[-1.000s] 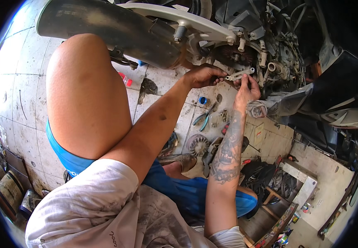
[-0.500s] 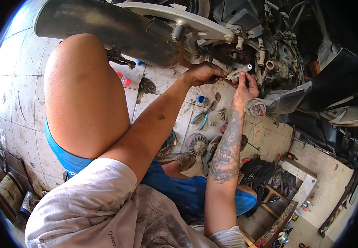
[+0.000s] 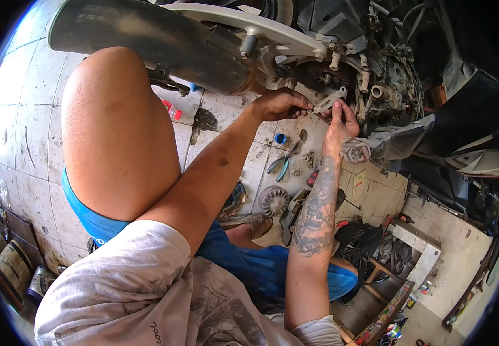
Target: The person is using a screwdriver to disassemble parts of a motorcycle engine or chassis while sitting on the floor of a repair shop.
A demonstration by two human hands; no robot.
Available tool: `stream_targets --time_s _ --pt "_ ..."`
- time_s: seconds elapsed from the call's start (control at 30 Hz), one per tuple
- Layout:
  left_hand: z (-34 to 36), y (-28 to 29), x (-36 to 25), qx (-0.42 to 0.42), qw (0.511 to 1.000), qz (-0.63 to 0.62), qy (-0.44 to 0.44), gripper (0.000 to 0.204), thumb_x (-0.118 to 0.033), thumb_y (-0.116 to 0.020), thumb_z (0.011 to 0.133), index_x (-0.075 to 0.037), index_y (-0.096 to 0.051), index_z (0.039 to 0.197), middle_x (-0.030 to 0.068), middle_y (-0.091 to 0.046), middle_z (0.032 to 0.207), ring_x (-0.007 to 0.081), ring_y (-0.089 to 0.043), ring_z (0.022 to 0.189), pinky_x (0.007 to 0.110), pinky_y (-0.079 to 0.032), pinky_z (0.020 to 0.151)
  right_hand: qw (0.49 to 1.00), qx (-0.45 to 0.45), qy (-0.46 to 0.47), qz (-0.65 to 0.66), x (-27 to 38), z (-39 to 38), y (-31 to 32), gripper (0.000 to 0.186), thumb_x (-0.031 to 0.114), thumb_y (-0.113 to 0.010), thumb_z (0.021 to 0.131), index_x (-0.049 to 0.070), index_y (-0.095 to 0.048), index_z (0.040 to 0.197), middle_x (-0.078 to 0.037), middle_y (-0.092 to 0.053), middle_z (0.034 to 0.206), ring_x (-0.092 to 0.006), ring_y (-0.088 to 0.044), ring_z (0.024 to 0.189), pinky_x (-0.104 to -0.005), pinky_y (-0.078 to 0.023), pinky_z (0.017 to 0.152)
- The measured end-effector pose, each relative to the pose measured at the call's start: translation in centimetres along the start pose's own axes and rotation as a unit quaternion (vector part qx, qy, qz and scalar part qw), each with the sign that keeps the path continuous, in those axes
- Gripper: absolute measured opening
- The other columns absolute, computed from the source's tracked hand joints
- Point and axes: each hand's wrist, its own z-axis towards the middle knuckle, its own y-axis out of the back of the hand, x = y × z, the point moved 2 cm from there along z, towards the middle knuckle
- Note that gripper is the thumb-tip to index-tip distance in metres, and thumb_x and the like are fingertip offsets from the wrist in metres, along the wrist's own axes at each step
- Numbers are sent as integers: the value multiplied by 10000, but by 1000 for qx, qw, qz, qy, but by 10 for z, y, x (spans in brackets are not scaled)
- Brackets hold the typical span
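Observation:
Close to the uncovered engine (image 3: 379,86) of a motorbike, both my hands hold a small pale metal part, slotted and with a round end (image 3: 329,101). My right hand (image 3: 342,126) grips it between thumb and fingers along its near side. At its left end, the fingers of my left hand (image 3: 281,106) are pinched together. Whether the left fingers hold the part itself or a small piece at its end is too small to tell. Behind the part is a dark round opening (image 3: 324,75) in the engine.
A black exhaust muffler (image 3: 145,40) and a pale swingarm (image 3: 255,26) lie above my left arm. On the tiles are teal-handled pliers (image 3: 284,167), a blue cap (image 3: 280,138), small loose parts (image 3: 297,172) and a finned wheel (image 3: 274,200). A wooden frame (image 3: 417,245) stands at lower right.
The metal part has turned in my fingers, and its round end has shifted slightly left, its hole now facing me less. My left hand has moved a little left.

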Motion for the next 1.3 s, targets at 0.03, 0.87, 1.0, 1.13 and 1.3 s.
stream_targets --time_s 0.03,0.87,1.0,1.13,1.3 --pt "0 -1 0 0 1000 0 0 149 -163 -663 874 -42 -674 961 -19 -621 803 59 -553 721 189 -445 645 1000 2 1 1 -1 0 1 270 202 -654 896 -30 -644 1034 -46 -627 796 -110 -571 675 -254 -498 654" --pt "2 7 3 7 1000 -10 3 201 -174 -643 890 -45 -648 1045 -26 -612 875 57 -535 758 197 -428 652 999 6 9 45 1 0 -6 210 141 -644 894 -36 -624 1006 -42 -610 759 -110 -562 647 -253 -495 619" --pt "0 1 2 -8 1000 -23 4 157 -135 -633 887 -29 -665 999 -8 -616 810 65 -550 728 199 -427 625 999 1 -2 47 -1 -1 -3 210 134 -639 895 -38 -616 1011 -44 -610 755 -112 -563 645 -249 -487 618" --pt "-1 5 2 -13 1000 -27 6 154 -133 -636 884 -31 -665 995 -12 -618 812 63 -549 726 200 -425 625 999 8 8 47 -1 -1 -6 207 129 -630 899 -41 -607 1016 -46 -611 752 -113 -562 640 -245 -481 616" --pt "0 8 5 -3 1000 -11 2 180 -151 -646 882 -40 -657 1024 -22 -616 872 62 -544 756 197 -435 653 1000 8 5 -7 -5 6 -5 191 92 -640 887 -40 -604 1021 -49 -611 747 -117 -564 619 -243 -479 613"
